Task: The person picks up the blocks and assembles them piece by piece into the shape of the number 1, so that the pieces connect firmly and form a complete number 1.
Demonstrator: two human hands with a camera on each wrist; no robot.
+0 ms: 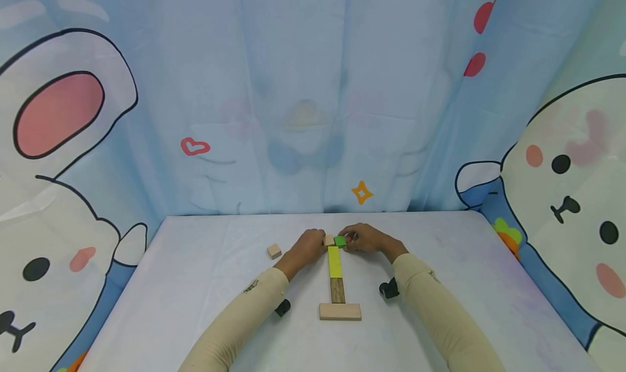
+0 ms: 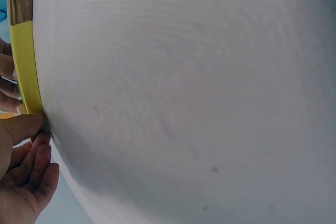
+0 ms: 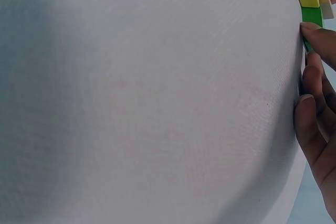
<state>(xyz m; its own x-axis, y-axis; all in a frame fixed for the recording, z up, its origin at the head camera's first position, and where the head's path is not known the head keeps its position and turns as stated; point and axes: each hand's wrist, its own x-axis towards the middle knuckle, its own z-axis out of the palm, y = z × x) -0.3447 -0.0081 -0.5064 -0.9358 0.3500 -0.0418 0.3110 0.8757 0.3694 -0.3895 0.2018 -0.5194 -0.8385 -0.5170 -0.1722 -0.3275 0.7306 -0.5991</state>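
Note:
A yellow block and a brown wood-grained block lie end to end in a line, with a long pale wooden block across the near end. At the far end, a small pale wooden block and a green block sit side by side. My left hand pinches the small pale block, which its thumb and finger mostly hide in the left wrist view. From the other side my right hand pinches the green block between thumb and fingers.
A loose pale wooden block lies left of my left hand on the white-covered table. Dark wrist cameras show beneath both forearms. A blue curtain with cartoon prints hangs behind the table's far edge.

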